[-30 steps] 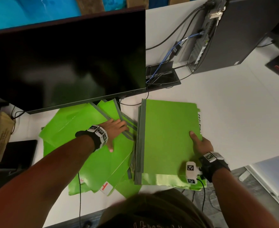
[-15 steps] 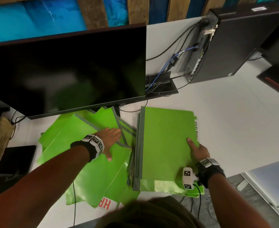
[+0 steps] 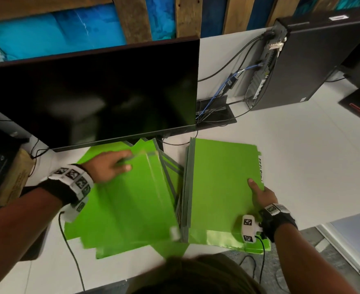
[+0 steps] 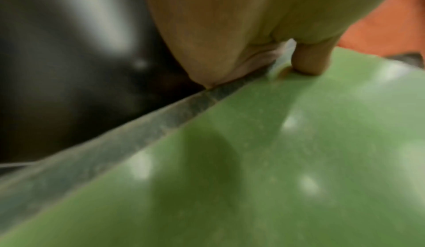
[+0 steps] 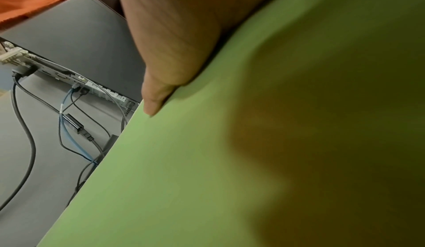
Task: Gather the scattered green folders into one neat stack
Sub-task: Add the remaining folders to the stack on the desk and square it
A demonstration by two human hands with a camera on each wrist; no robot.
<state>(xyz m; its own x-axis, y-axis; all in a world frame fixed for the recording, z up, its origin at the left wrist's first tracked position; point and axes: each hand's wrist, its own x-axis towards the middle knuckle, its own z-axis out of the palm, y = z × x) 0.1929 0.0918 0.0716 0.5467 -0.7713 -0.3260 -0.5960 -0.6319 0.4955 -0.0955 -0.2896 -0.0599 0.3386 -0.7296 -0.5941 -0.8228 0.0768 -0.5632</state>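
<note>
A squared stack of green folders (image 3: pixel 219 179) lies on the white desk (image 3: pixel 306 158), right of centre. My right hand (image 3: pixel 259 194) holds its right edge, thumb (image 5: pixel 170 54) flat on the top folder (image 5: pixel 230 169); the fingers are hidden beneath. Left of the stack lies a loose fan of green folders (image 3: pixel 75 232). My left hand (image 3: pixel 119 164) pinches the far, grey-banded edge of the top loose folder (image 3: pixel 132 198), which is tilted up beside the stack. In the left wrist view the thumb (image 4: pixel 218 42) and a fingertip (image 4: pixel 310 60) clamp that folder (image 4: pixel 276 160).
A large dark monitor (image 3: pixel 90 94) overhangs the far ends of the loose folders. A black computer tower (image 3: pixel 302 60) with trailing cables (image 3: pixel 223 92) stands at the back right. A cardboard box (image 3: pixel 15 177) sits at the left edge. The desk's front edge is close to me.
My left hand lay flat on the loose folders; it has moved left and back, taken hold of the top folder's far edge and tilted it up. The right hand has stayed on the stack.
</note>
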